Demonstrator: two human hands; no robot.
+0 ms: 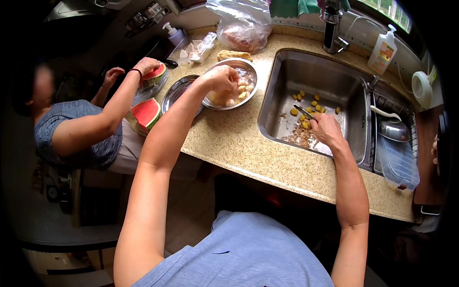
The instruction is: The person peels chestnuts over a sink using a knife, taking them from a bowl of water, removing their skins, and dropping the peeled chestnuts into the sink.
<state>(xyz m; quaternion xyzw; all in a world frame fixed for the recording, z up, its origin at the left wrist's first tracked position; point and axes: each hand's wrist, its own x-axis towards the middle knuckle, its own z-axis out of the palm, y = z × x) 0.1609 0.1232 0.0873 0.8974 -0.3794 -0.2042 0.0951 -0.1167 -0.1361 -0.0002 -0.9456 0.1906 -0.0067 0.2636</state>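
My left hand (222,79) is over a steel bowl (254,88), its fingers curled and pointing down into it. What those fingers hold, if anything, is hidden. Pale yellowish pieces (243,91) lie in liquid inside the bowl. Over the sink (282,69), my right hand (327,128) is closed around a small knife (302,112), whose narrow blade points up and left. Several small yellow oval pieces (315,103) are scattered on the sink floor around the blade. Brown peelings (302,137) lie in a heap just below the knife.
A second steel bowl (168,101) stands left of the first. Another person (86,122) reaches toward cut watermelon (146,114) at the counter's left end. A plastic bag (243,24) and faucet (331,28) are behind. Right of the sink is a dish rack (415,143).
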